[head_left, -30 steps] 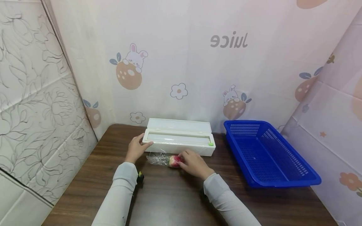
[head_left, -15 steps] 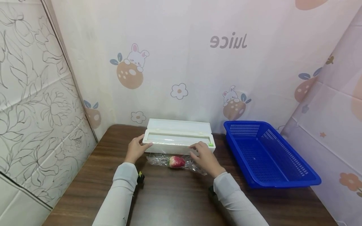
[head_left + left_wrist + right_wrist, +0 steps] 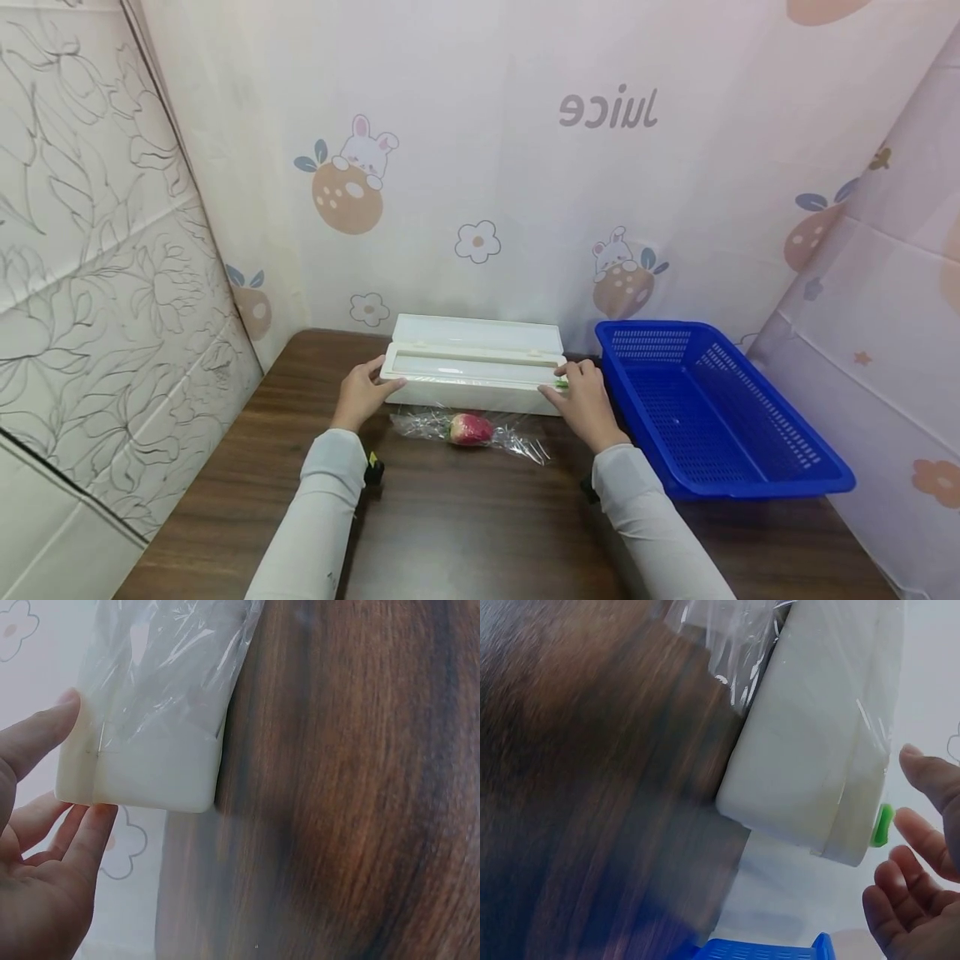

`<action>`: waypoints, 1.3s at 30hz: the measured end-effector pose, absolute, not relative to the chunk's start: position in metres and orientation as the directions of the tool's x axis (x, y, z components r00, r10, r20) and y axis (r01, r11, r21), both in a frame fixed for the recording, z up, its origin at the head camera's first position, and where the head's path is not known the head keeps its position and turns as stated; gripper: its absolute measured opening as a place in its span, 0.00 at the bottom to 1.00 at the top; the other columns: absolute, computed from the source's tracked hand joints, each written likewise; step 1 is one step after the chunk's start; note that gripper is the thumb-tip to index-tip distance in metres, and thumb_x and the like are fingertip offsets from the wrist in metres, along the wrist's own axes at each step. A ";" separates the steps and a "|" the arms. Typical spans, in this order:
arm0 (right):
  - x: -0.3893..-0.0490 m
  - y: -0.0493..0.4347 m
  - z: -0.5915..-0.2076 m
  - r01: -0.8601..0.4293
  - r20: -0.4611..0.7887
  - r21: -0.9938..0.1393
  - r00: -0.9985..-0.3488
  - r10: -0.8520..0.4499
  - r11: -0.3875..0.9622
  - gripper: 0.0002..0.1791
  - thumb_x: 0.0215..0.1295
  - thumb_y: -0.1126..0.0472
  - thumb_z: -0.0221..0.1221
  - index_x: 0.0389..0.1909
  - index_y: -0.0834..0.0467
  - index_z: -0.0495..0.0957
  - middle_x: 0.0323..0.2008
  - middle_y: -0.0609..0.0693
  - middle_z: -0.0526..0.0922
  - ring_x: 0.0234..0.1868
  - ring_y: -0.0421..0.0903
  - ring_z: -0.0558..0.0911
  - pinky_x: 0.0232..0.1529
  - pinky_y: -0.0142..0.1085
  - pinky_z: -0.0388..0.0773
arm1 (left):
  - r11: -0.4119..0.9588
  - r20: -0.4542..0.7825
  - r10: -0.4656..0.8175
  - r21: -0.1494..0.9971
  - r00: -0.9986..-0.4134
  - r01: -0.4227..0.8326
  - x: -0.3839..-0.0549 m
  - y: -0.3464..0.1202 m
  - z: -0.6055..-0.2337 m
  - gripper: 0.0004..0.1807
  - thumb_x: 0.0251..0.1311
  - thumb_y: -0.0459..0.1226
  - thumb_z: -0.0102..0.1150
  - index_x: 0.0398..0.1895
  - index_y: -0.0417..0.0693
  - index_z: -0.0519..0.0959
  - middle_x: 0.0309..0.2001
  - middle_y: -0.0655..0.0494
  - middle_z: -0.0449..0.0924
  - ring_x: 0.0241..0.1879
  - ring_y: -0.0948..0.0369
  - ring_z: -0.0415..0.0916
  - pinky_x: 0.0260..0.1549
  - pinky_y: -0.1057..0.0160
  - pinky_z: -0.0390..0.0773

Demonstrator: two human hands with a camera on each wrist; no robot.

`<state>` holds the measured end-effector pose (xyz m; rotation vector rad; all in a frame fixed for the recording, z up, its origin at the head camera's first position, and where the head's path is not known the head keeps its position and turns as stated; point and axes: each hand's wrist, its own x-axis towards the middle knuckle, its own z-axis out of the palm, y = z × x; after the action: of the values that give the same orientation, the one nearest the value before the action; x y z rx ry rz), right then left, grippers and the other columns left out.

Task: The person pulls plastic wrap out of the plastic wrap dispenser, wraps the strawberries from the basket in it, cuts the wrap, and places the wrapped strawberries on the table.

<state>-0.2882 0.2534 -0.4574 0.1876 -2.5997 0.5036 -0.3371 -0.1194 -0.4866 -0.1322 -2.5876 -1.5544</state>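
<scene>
A white cling film dispenser (image 3: 476, 397) stands at the back of the table with its lid (image 3: 480, 333) raised. Clear cling film (image 3: 423, 423) comes down its front and lies around a red and pale strawberry (image 3: 471, 428). My left hand (image 3: 362, 397) holds the dispenser's left end, thumb at the upper front edge and fingers against the end face (image 3: 142, 776). At the other end, my right hand (image 3: 588, 405) has its index finger at the green slide cutter (image 3: 883, 826), touching or very close. The right thumb is apart from the box in the right wrist view.
A blue plastic basket (image 3: 656, 433) stands on the right side of the brown wooden table (image 3: 480, 525). A patterned curtain (image 3: 480, 183) hangs right behind the dispenser.
My right hand has left the strawberry, passed over the film to its right, and come up to the dispenser's right end. The left hand has stayed in place.
</scene>
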 end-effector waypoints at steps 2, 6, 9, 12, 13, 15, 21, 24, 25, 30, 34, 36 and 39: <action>-0.290 0.256 -0.459 -0.223 0.485 -0.314 -0.874 -0.046 0.923 0.22 0.55 0.48 0.65 0.40 0.62 0.76 0.38 0.59 0.71 0.42 0.56 0.68 0.43 0.50 0.72 | 0.465 0.145 0.013 0.875 -0.989 0.135 -0.337 -0.119 -0.487 0.41 0.49 0.48 0.68 0.65 0.41 0.64 0.64 0.41 0.66 0.53 0.50 0.72 0.48 0.52 0.78; -0.292 0.261 -0.460 -0.253 0.491 -0.309 -0.868 -0.074 0.917 0.19 0.54 0.51 0.66 0.38 0.63 0.78 0.38 0.60 0.74 0.41 0.56 0.71 0.43 0.51 0.73 | 0.456 0.139 0.013 0.881 -0.990 0.129 -0.338 -0.118 -0.486 0.41 0.49 0.47 0.68 0.65 0.40 0.64 0.64 0.41 0.66 0.53 0.51 0.72 0.48 0.52 0.78; -0.293 0.264 -0.459 -0.281 0.498 -0.318 -0.862 -0.093 0.906 0.18 0.53 0.54 0.67 0.37 0.64 0.79 0.36 0.59 0.75 0.40 0.55 0.73 0.43 0.51 0.73 | 0.456 0.137 0.014 0.880 -0.990 0.128 -0.338 -0.119 -0.487 0.42 0.49 0.48 0.68 0.65 0.40 0.64 0.64 0.41 0.66 0.53 0.51 0.72 0.48 0.52 0.78; -0.294 0.266 -0.458 -0.304 0.506 -0.329 -0.856 -0.105 0.894 0.17 0.52 0.56 0.68 0.36 0.64 0.79 0.35 0.58 0.76 0.38 0.54 0.74 0.43 0.50 0.74 | 0.457 0.136 0.012 0.881 -0.991 0.127 -0.339 -0.119 -0.487 0.42 0.49 0.48 0.68 0.65 0.41 0.64 0.64 0.41 0.66 0.53 0.51 0.72 0.48 0.52 0.78; -0.294 0.267 -0.458 -0.311 0.508 -0.326 -0.854 -0.112 0.893 0.17 0.51 0.56 0.68 0.36 0.64 0.79 0.35 0.58 0.76 0.38 0.54 0.74 0.42 0.50 0.74 | 0.456 0.136 0.011 0.881 -0.991 0.126 -0.339 -0.119 -0.487 0.41 0.49 0.48 0.68 0.65 0.41 0.64 0.64 0.41 0.66 0.53 0.51 0.72 0.48 0.53 0.78; -0.295 0.269 -0.458 -0.326 0.513 -0.321 -0.849 -0.126 0.889 0.17 0.51 0.57 0.68 0.37 0.64 0.79 0.35 0.58 0.76 0.38 0.53 0.74 0.42 0.50 0.74 | 0.452 0.137 0.013 0.883 -0.990 0.128 -0.339 -0.119 -0.486 0.41 0.49 0.48 0.68 0.65 0.42 0.65 0.64 0.41 0.66 0.53 0.51 0.72 0.48 0.53 0.78; -0.295 0.271 -0.457 -0.354 0.514 -0.311 -0.843 -0.158 0.882 0.15 0.51 0.58 0.69 0.36 0.63 0.79 0.35 0.56 0.77 0.37 0.50 0.75 0.40 0.48 0.77 | 0.459 0.142 0.013 0.879 -0.990 0.132 -0.339 -0.118 -0.484 0.39 0.49 0.48 0.68 0.64 0.44 0.66 0.63 0.41 0.66 0.53 0.51 0.72 0.47 0.52 0.79; -0.296 0.272 -0.456 -0.368 0.517 -0.304 -0.838 -0.172 0.879 0.14 0.50 0.59 0.69 0.35 0.63 0.80 0.33 0.55 0.77 0.35 0.49 0.75 0.38 0.47 0.78 | 0.455 0.145 0.015 0.880 -0.989 0.136 -0.338 -0.118 -0.484 0.39 0.49 0.48 0.68 0.64 0.44 0.66 0.63 0.41 0.67 0.53 0.50 0.72 0.48 0.51 0.78; -0.296 0.272 -0.456 -0.373 0.519 -0.298 -0.836 -0.179 0.879 0.14 0.50 0.59 0.69 0.35 0.63 0.80 0.33 0.55 0.77 0.35 0.48 0.76 0.38 0.46 0.78 | 0.453 0.145 0.017 0.881 -0.989 0.137 -0.338 -0.118 -0.484 0.39 0.49 0.48 0.68 0.64 0.44 0.66 0.63 0.41 0.67 0.53 0.50 0.72 0.48 0.51 0.78; -0.297 0.272 -0.459 -0.397 0.530 -0.272 -0.822 -0.208 0.877 0.12 0.49 0.62 0.69 0.34 0.62 0.81 0.32 0.54 0.77 0.34 0.48 0.76 0.36 0.46 0.79 | 0.451 0.151 0.016 0.881 -0.988 0.142 -0.338 -0.119 -0.485 0.39 0.49 0.48 0.68 0.64 0.44 0.67 0.62 0.42 0.68 0.53 0.52 0.73 0.47 0.53 0.79; -0.297 0.272 -0.461 -0.413 0.546 -0.255 -0.808 -0.222 0.875 0.12 0.49 0.63 0.69 0.34 0.62 0.81 0.33 0.54 0.77 0.35 0.48 0.76 0.36 0.46 0.79 | 0.451 0.160 0.019 0.880 -0.987 0.151 -0.339 -0.121 -0.486 0.38 0.49 0.47 0.68 0.63 0.43 0.67 0.61 0.42 0.69 0.52 0.52 0.73 0.46 0.54 0.79; -0.297 0.272 -0.461 -0.420 0.547 -0.247 -0.805 -0.232 0.873 0.11 0.49 0.64 0.69 0.34 0.62 0.80 0.33 0.54 0.77 0.36 0.48 0.76 0.37 0.46 0.79 | 0.449 0.158 0.021 0.881 -0.987 0.150 -0.338 -0.121 -0.486 0.38 0.49 0.46 0.68 0.64 0.42 0.67 0.62 0.41 0.69 0.52 0.52 0.73 0.46 0.54 0.79; -0.297 0.273 -0.461 -0.435 0.547 -0.238 -0.799 -0.251 0.868 0.11 0.50 0.65 0.68 0.35 0.62 0.80 0.33 0.54 0.78 0.37 0.49 0.76 0.39 0.47 0.79 | 0.446 0.154 0.022 0.883 -0.988 0.148 -0.337 -0.120 -0.485 0.39 0.49 0.46 0.68 0.64 0.42 0.67 0.62 0.41 0.69 0.52 0.51 0.73 0.47 0.54 0.79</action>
<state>-0.2972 0.2727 -0.4608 0.4993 -2.5254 0.4852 -0.3374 -0.1201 -0.4850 -0.1513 -2.5669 -1.5864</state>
